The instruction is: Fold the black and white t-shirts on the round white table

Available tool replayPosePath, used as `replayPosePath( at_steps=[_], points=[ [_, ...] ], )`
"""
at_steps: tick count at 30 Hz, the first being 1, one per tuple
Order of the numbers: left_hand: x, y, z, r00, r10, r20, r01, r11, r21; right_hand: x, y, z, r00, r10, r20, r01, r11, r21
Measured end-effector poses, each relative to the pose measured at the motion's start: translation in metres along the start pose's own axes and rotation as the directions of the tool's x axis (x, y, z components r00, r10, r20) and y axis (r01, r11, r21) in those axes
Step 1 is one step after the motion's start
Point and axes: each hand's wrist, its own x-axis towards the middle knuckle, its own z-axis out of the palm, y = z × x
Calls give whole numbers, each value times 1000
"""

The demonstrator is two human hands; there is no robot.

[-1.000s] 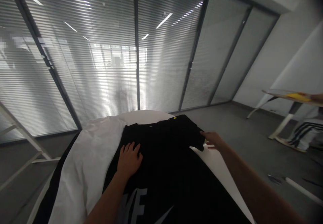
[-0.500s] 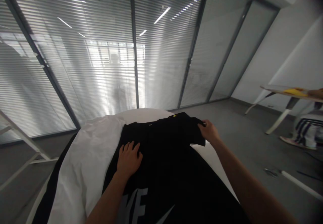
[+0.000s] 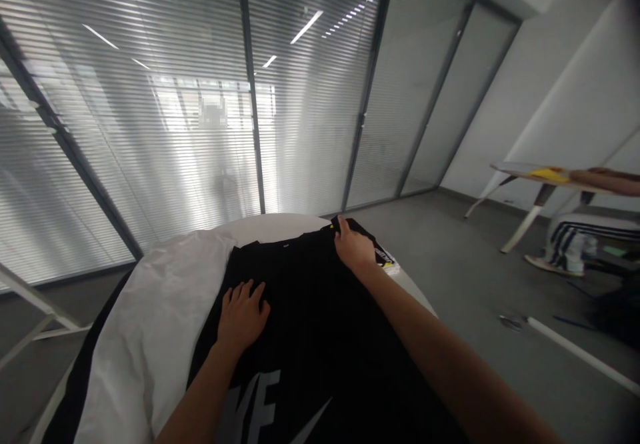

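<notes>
While my left hand [image 3: 243,316] lies flat, fingers spread, on the black shirt [image 3: 310,324], my right hand [image 3: 354,247] sits at the shirt's far right corner, pinching the folded sleeve there; exact grip hard to tell. Hands well apart. Shirt lies spread on the round white table [image 3: 280,225], grey print near me, partly over a white cloth [image 3: 160,311] on its left. Far right: another person's arm [image 3: 605,181] over a second table [image 3: 525,174], striped trousers [image 3: 575,244] below it.
</notes>
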Motion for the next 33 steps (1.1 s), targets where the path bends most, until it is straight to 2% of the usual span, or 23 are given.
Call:
replayPosePath(
  at_steps=[4,8,12,17,23,28,33],
  points=[
    [0,0,1,1000,8,-12,-8,1000,18,-21,-26,22,983,-185,19,186,980,-67],
    [0,-1,3,1000,16,-25,-16,1000,22,-42,-40,47,958,-281,52,285,956,-72],
    [0,-1,3,999,21,-32,-20,1000,22,-57,-40,64,944,-321,81,326,943,-63],
    [0,-1,2,1000,14,-8,-14,999,31,-63,-29,64,938,-345,45,346,938,-31],
    [0,0,2,1000,12,-3,-12,999,39,-37,-14,59,929,-369,-11,369,929,-8],
    [0,1,0,1000,8,8,-8,999,37,-4,-9,77,874,-486,-32,481,871,-101],
    [0,2,-1,1000,15,-3,-15,999,43,20,-3,94,891,-454,-2,450,884,-126]
  ],
)
